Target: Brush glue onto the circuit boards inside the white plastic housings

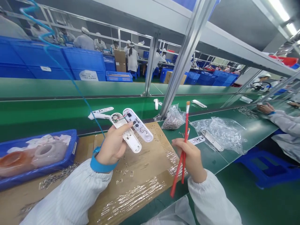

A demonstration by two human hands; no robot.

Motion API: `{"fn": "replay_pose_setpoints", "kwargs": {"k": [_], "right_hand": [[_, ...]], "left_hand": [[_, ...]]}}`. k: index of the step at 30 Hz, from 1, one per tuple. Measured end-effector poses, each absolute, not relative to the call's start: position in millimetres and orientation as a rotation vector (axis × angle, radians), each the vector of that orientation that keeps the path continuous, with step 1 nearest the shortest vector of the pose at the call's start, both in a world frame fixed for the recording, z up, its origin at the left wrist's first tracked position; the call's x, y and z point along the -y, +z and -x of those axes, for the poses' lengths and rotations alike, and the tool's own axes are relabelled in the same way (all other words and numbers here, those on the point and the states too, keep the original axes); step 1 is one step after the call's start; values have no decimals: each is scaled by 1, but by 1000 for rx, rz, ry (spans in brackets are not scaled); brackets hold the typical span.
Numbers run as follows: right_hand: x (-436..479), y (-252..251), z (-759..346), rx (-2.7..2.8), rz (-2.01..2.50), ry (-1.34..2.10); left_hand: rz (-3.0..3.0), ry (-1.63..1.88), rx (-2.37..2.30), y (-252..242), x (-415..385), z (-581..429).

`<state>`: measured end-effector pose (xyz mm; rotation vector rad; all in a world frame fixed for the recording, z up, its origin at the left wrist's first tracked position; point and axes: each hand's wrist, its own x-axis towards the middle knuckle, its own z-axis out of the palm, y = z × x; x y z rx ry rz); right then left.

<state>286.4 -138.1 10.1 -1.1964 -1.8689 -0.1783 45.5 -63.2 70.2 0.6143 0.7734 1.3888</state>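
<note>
My left hand [112,144], with a blue wrist strap, is closed around an opened white plastic housing [131,140]. Its other half, a white cover with a circuit board [138,125], lies beside it, joined by thin wires at the top. In my right hand [191,154] are two red-handled paintbrushes [187,117], bristles up and handles crossing below the fingers. Under my hands lies a sheet of cardboard [150,162] partly covered in clear tape. Small metal pieces [124,173] are scattered over it.
A blue tray [73,147] with tape rolls stands at left. Beyond the cardboard are a bag of small parts [173,118], a metal post [179,59], clear plastic film [225,134] and another opened housing [212,140]. More white housings lie on the green belt [131,104]. A co-worker's hand [266,108] is at right.
</note>
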Motion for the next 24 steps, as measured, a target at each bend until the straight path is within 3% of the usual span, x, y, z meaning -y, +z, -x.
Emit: {"fn": "replay_pose_setpoints", "kwargs": {"k": [6,13,24], "right_hand": [[128,49,-215,1644,1018,-2],[115,49,-175,1694,1053,137],[112,60,-160,1707,1227,87]], "left_hand": [[-580,1646,-705,66,74,-53],[-611,1895,-646,71,80,-52],[-617,1878,-740,74,87,-51]]}}
